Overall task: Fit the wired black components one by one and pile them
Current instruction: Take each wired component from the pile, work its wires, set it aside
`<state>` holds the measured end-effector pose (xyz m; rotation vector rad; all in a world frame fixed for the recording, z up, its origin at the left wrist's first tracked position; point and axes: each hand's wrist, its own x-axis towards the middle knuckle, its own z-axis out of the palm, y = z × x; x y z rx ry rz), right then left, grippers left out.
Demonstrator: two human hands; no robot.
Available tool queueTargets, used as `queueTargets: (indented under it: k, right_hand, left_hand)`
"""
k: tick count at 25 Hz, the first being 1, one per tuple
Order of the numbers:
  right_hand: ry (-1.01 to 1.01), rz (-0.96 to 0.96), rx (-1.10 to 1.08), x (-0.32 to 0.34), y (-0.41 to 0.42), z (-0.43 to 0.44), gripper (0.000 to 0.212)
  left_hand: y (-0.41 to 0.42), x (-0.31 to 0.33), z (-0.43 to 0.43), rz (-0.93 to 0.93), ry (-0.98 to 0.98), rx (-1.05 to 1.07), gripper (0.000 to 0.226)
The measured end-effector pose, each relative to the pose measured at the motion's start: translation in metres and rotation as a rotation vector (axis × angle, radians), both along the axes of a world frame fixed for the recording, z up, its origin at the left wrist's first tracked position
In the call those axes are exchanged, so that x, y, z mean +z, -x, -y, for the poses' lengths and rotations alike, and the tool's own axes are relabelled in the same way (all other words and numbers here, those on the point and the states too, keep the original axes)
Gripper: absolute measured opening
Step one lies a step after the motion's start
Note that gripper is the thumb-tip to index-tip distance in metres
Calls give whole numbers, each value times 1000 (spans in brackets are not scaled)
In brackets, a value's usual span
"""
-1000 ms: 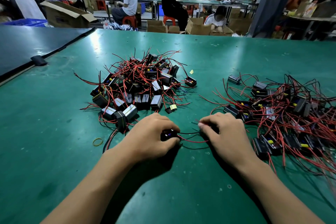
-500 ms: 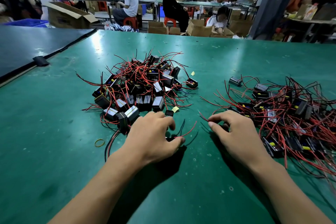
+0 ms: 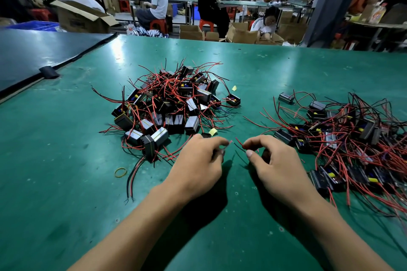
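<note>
Green matting covers your table (image 3: pixel 66 193), with a black mat (image 3: pixel 44 50) butted against it at far left. Beyond the table's far edge stand several cardboard boxes (image 3: pixel 191 32). A bigger carton (image 3: pixel 81 17) sits with its flaps open at left, beside a blue crate (image 3: pixel 33 25). From your angle you cannot see what any of them holds.

Your wired black components lie in two lots, well apart. The left heap (image 3: pixel 171 105) is piled just beyond your left hand (image 3: pixel 198 167), with red and black leads bristling out of it. Some blocks at its near edge are banded in yellow. The right heap (image 3: pixel 343 134) is flatter. It starts just beside your right hand (image 3: pixel 277 165) and runs off the right edge, so its full spread is cut off.

Your hands sit close together between the two heaps. On the right hand, forefinger and thumb curl into a ring and pinch a red wire (image 3: pixel 239 142), whose tip pokes toward the left hand. The dark shape under those curled fingers is too dim to make out.

Your left hand's fingers are curled in, but their tips are blurred. A reddish streak shows there, and I cannot tell whether they hold anything.

A yellow rubber band (image 3: pixel 120 172) lies loose on the table to the left of your left hand. A yellow paper slip (image 3: pixel 213 131) lies at the left heap's near edge.
</note>
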<state>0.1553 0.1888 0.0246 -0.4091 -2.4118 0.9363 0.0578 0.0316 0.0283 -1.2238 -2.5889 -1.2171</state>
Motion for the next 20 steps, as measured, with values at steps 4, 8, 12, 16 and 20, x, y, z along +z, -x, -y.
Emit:
queueTargets:
  k: [4, 8, 12, 16, 20]
  right_hand:
    - [159, -32, -26, -2, 1, -1, 15]
    - [187, -32, 11, -2, 1, 5, 9]
    - [179, -23, 50, -1, 0, 8, 8]
    - [225, -31, 58, -2, 1, 8, 10]
    - [270, -32, 64, -2, 1, 8, 10]
  left_hand:
    - [1, 5, 2, 267, -223, 51, 39]
    - [-2, 8, 4, 341, -278, 6, 46]
    - [-6, 9, 3, 501, -450, -76, 41]
    - [-8, 6, 0, 341, -478, -40, 16]
    - [-5, 1, 1, 148, -383, 11, 11]
